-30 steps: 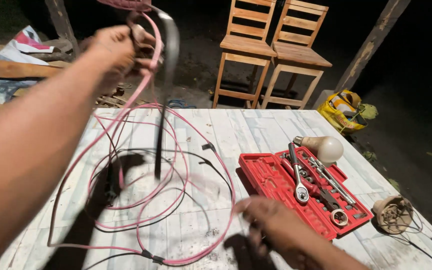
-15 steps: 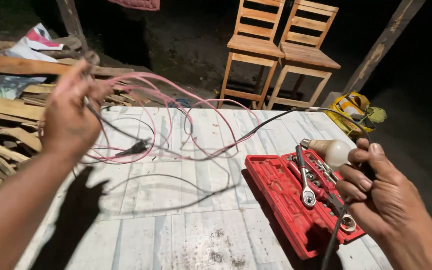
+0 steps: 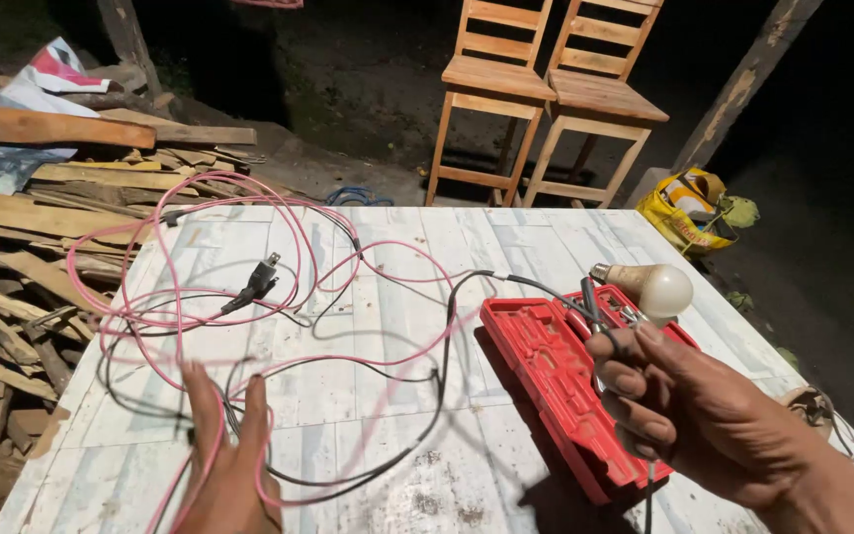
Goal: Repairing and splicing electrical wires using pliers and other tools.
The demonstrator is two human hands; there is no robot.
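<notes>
My right hand (image 3: 689,410) is closed around a black cable (image 3: 444,381) just above the red tool case (image 3: 546,371). The cable runs left from my fist across the white plank table (image 3: 397,247). A light bulb with a tan base (image 3: 656,289) lies just beyond my knuckles, at the far edge of the case. My left hand (image 3: 224,460) lies low at the table's near edge with its fingers straight and apart, resting among loops of pink wire (image 3: 165,297) and black wire. A black plug (image 3: 259,281) lies on the table beyond it.
Two wooden chairs (image 3: 546,89) stand past the table's far edge. Scrap planks (image 3: 22,218) are piled on the left. A yellow bag (image 3: 689,208) sits on the ground at the right. A lamp socket with wire (image 3: 817,405) lies at the table's right edge.
My left hand has dropped from holding the wire bundle up at the left to the table's near edge, and the wires now lie on the table. My right hand stays by the red case.
</notes>
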